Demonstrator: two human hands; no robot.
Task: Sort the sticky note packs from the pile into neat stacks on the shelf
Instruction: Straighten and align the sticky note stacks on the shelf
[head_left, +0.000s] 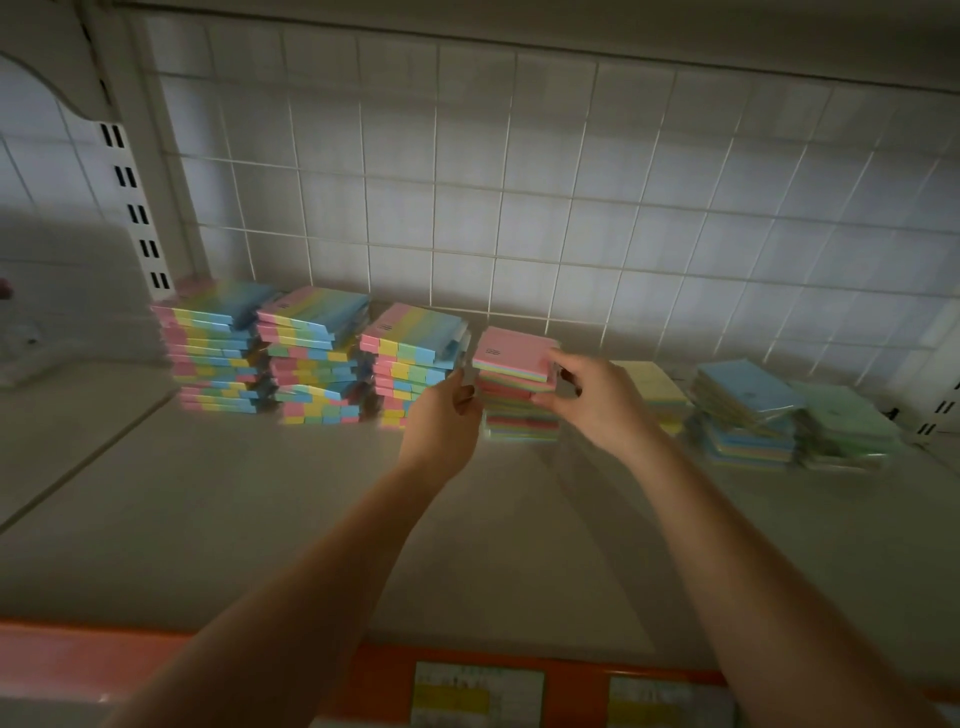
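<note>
Head view, dim light, some motion blur. I see both arms reaching forward over the shelf, a pale flat surface with a wire grid panel behind it.

My right hand grips the pink-topped pack at its right edge, thumb below and fingers curled over the top. That pack sits on top of the middle stack, slightly tilted and skewed from the packs under it.

My left hand is at the stack's left side, fingers loosely curled toward it. Whether they touch the stack I cannot tell; they hold nothing that I can see.

Left of the hands: three stacks of striped multicolour packs, standing close together, edges uneven, against the back of the shelf by the slotted upright.

Right of the hands: a yellow stack, partly hidden behind my right hand, then a blue-topped stack in clear wrap, then a green stack, all near each other and untidy.

At the bottom, the orange front edge of the shelf carries two price labels, too blurred to read.
</note>
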